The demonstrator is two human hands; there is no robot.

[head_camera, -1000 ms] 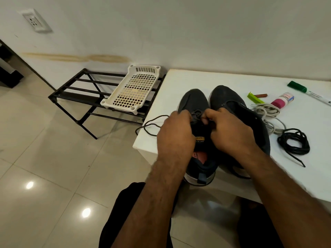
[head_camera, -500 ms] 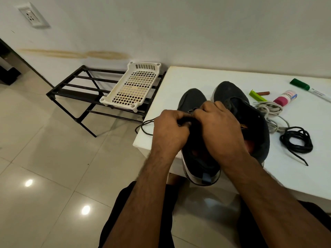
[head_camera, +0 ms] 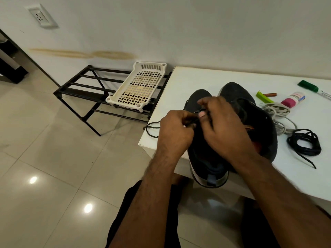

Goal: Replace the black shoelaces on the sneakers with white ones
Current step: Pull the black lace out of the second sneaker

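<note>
Two dark sneakers stand side by side on the white table [head_camera: 197,77], toes toward the wall. My left hand [head_camera: 176,130] pinches the black lace [head_camera: 152,127] of the left sneaker [head_camera: 198,97], whose heel overhangs the table's front edge. That lace's loose end loops off the table's left edge. My right hand [head_camera: 225,126] rests over the same shoe's lacing with its fingertips closed on the lace. The right sneaker [head_camera: 258,122] shows an open mouth with an orange lining. A coiled black lace [head_camera: 304,142] and a pale white lace bundle [head_camera: 277,113] lie to the right.
At the table's back right lie a green clip [head_camera: 264,97], a pink-capped tube [head_camera: 293,99] and a green-capped marker [head_camera: 311,87]. A black metal rack [head_camera: 84,88] with a white plastic tray [head_camera: 139,86] stands left of the table on a glossy tiled floor.
Both hands have shifted up the left sneaker toward its toe, still working the black lace. The right sneaker's mouth and lining have come into view.
</note>
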